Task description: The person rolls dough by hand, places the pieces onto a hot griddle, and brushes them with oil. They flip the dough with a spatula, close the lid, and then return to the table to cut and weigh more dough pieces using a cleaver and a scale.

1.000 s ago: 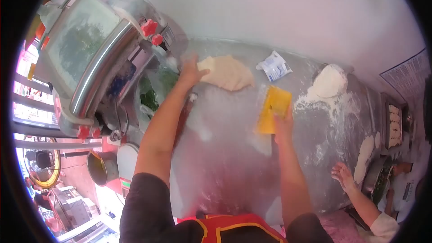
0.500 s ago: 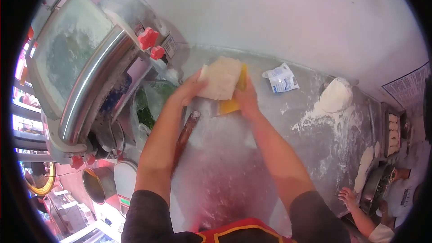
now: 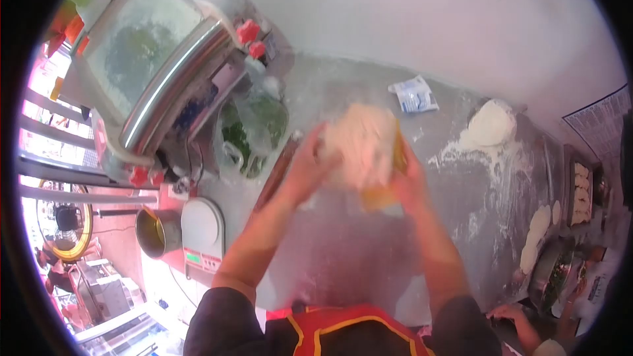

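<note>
A pale slab of dough (image 3: pixel 361 144), blurred by motion, is held over the grey worktop between my two hands. My left hand (image 3: pixel 311 170) grips its left side. In my right hand (image 3: pixel 410 183) is a yellow dough scraper (image 3: pixel 379 199), pressed along the dough's right side and lower edge; part of it is hidden behind the dough. A brown rolling pin (image 3: pixel 277 173) lies on the worktop just left of my left hand, partly covered by my forearm.
Left stand a dough-rolling machine (image 3: pixel 173 82), a bag of greens (image 3: pixel 254 125), a scale (image 3: pixel 203 227) and a metal pot (image 3: pixel 158 232). Behind lies a white-blue packet (image 3: pixel 414 95). Right are a flour mound (image 3: pixel 491 124), dough strips (image 3: pixel 535 240), a tray (image 3: pixel 591 171) and another person's hand (image 3: pixel 504 312).
My hands have brought the dough and scraper nearer to me and to the right. The view has shifted, showing more of the bag and scale. The other person's hand has moved lower.
</note>
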`<state>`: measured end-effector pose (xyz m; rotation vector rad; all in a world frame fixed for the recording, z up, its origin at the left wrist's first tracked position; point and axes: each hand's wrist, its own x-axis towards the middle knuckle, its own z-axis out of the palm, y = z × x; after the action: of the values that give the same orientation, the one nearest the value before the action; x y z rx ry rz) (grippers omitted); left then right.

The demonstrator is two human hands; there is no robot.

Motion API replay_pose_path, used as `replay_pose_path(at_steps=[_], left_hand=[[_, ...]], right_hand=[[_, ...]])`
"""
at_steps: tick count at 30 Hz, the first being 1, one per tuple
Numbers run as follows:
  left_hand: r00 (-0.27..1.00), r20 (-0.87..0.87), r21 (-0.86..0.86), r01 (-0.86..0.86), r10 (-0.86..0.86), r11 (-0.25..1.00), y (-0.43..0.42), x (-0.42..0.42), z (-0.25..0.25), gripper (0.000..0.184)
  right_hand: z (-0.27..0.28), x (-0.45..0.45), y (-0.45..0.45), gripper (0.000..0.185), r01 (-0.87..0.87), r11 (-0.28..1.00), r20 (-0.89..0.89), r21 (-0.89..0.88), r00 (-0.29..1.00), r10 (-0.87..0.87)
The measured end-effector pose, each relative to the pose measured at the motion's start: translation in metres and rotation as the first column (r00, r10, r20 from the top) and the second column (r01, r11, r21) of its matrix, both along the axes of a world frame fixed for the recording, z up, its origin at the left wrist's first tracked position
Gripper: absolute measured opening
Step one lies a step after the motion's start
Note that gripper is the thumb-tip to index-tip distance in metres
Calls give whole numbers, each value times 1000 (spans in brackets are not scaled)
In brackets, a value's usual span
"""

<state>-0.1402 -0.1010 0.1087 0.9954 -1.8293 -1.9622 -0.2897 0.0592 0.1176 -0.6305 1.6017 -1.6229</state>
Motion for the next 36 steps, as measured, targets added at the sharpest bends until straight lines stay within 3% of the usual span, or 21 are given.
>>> replay_pose_path(at_steps=[2,4,6,8,9,12,14,16,17,20,23,26,29,32,36], left_hand=[[989,-110,-42,94,-98,995,65,36,-47,69],[954,205,-13,225,-217,974,123,69,-39,65],[924,243,-46,315,-295,948,161,92,-53,60],[888,271,-141,419,-372,897,187,106,-75,57],[883,274,-220,444,-382,869,194,112,-88,56],[791,388,-384,605,-472,698,178,114,-93,58],[814,221,-421,576,-537,701,164,117,-103,65],[818,148,-231,575,-555,785,174,111,-83,67],[829,124,-127,559,-546,820,175,112,-70,68],[800,269,-415,599,-537,685,188,105,-52,65],[915,220,-557,403,-338,727,173,117,-86,60],[960,276,-749,248,-51,615,145,133,-81,58],[957,264,-830,163,118,534,128,153,-106,57],[952,287,-867,210,108,452,130,149,-96,54],[954,277,-858,191,117,477,126,150,-99,53]], right_hand=[[0,6,77,67,-90,971,-281,220,948,152],[11,6,151,68,-235,863,-245,448,896,371],[0,2,229,67,-99,883,-176,459,964,200],[-4,2,281,63,198,928,-102,315,979,-175],[-3,9,313,62,388,890,-78,240,922,-380],[-56,36,395,56,649,632,-342,423,761,-552],[-78,60,409,55,720,616,-188,319,685,-704],[-98,71,416,57,798,549,-143,251,591,-794],[-99,74,407,58,821,525,-109,223,557,-824],[-73,55,366,67,772,626,-104,112,636,-765],[-85,1,305,72,681,700,-439,213,707,-554],[-77,-27,202,76,466,845,-327,260,867,-377],[-96,-35,101,77,337,925,-326,177,907,-268],[-120,-55,6,77,381,909,-398,169,870,-290],[-93,-77,-93,79,307,904,-492,298,861,-130]])
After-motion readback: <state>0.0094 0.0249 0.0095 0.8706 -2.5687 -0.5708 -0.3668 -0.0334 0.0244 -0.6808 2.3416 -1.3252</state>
